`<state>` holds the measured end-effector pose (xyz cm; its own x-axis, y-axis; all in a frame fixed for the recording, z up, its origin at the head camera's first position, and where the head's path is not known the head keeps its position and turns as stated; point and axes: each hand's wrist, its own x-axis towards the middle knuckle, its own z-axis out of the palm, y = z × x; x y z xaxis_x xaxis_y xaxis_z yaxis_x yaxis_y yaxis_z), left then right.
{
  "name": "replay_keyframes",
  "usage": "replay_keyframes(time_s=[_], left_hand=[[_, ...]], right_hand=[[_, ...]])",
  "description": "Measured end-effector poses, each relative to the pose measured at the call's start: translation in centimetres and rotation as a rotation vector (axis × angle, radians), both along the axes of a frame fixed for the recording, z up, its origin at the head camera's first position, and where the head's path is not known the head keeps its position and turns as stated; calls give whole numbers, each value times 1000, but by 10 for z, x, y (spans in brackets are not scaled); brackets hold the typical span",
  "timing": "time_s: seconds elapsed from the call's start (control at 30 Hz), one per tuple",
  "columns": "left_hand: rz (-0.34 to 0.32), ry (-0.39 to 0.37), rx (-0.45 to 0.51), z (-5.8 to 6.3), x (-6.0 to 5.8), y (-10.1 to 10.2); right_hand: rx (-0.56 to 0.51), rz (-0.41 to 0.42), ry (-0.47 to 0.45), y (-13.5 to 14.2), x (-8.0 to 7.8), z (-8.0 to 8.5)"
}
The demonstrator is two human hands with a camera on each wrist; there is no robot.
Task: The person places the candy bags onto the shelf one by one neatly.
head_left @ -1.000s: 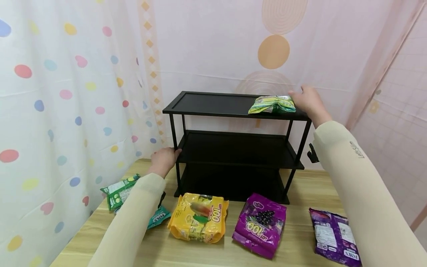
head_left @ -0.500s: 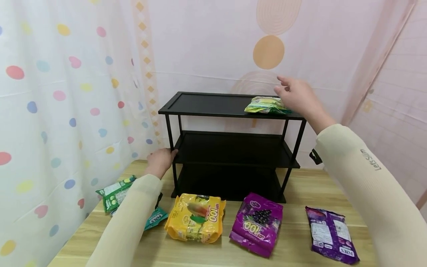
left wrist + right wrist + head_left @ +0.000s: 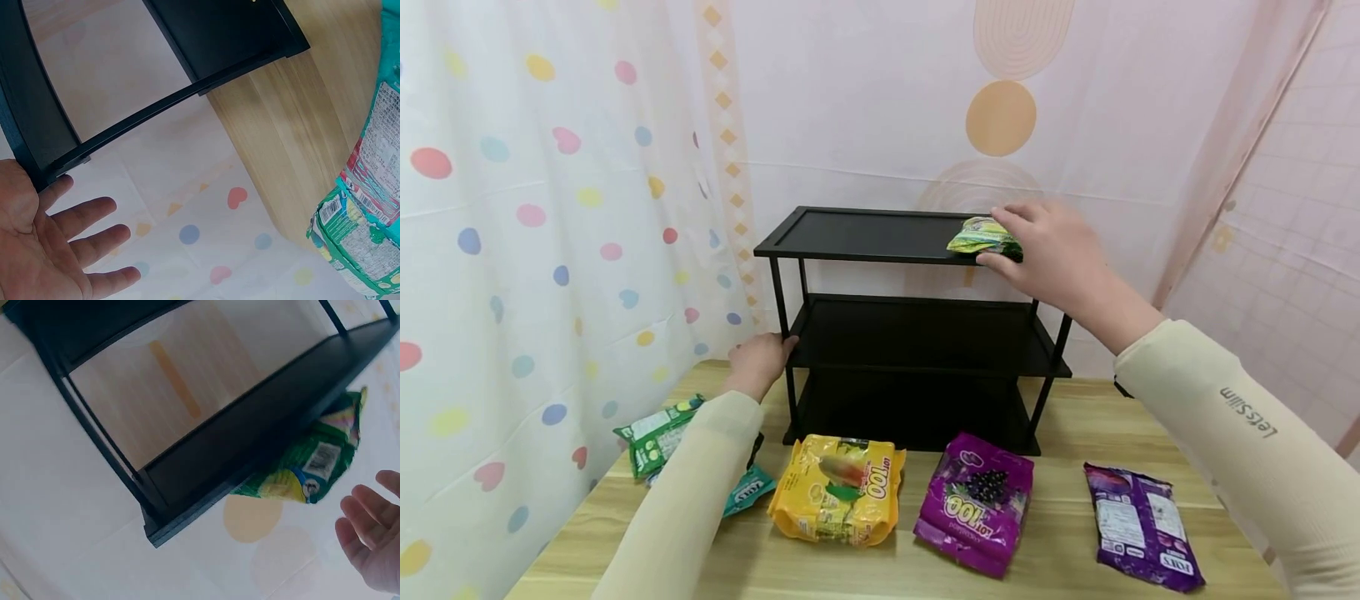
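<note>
The right hand (image 3: 1060, 258), loosely spread, hovers around the shiny green-and-yellow plastic packet (image 3: 979, 237), contact unclear, atop the black three-tier rack (image 3: 865, 234) at one o'clock from its centre. The splayed left hand (image 3: 756, 365) touches the rack at nine. Settling the packet seems in hand, probably calling next for a gentle nudge. A glossy yellow plastic bag (image 3: 838, 492) lies at seven.

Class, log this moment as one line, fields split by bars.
left hand: at left end of rack | right hand: beside green bag atop rack | table: yellow bag in front of rack
</note>
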<state>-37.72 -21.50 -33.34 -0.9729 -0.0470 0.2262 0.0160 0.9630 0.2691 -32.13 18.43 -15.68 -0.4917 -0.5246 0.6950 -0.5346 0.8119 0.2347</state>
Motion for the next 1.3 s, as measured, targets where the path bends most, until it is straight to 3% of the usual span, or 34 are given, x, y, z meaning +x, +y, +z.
replay_keyframes(time_s=[0.13, 0.53, 0.93, 1.3], left_hand=[[0, 2, -6, 0, 0, -2], [-3, 6, 7, 2, 2, -3], [-8, 4, -2, 2, 2, -3], [-14, 14, -11, 1, 2, -2]], right_hand=[[64, -17, 139, -1, 0, -12], [61, 2, 209, 2, -4, -21], [49, -8, 197, 5, -12, -31], [-16, -3, 103, 12, -20, -39]])
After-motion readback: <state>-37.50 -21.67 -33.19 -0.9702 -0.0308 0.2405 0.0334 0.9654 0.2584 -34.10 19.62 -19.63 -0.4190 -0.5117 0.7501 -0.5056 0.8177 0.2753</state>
